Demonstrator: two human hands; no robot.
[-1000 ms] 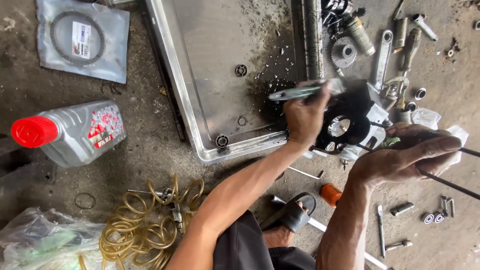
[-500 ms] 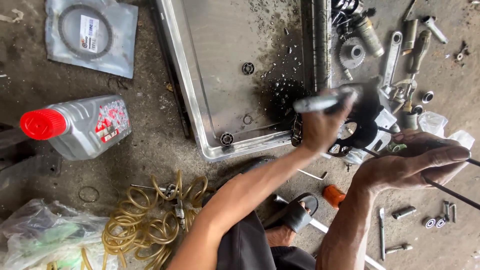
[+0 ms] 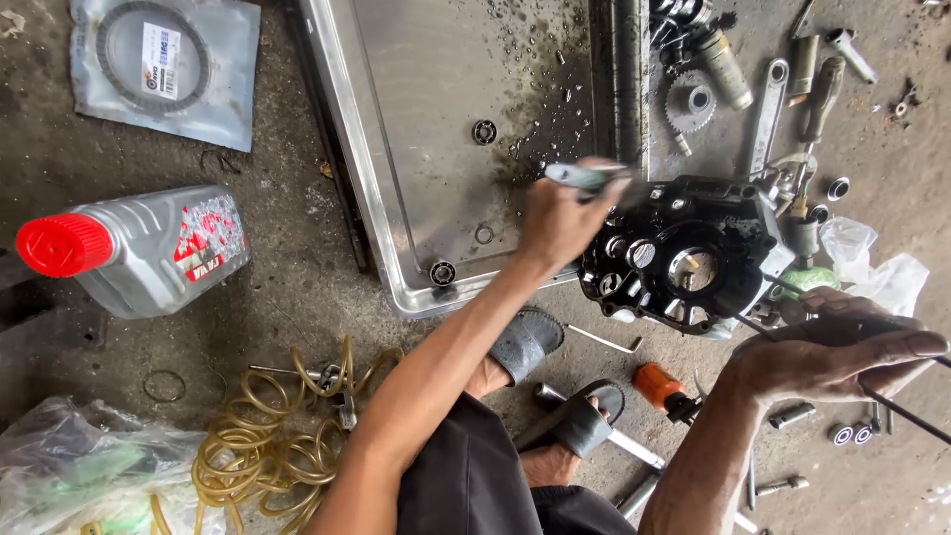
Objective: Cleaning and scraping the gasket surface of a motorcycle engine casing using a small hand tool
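Left hand gripping grey tool, right hand clasping thin rod, black oily engine casing between

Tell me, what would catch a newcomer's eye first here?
Probably the black engine casing at centre right, beside the left hand, which grips a pale-handled tool. Next, the grey oil bottle with its red cap lying at the left, and the big wet metal tray above the arm.

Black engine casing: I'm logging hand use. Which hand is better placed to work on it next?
Probably left: the left hand grips a grey-handled tool right at the black engine casing; the right hand holds a thin dark rod beside it.
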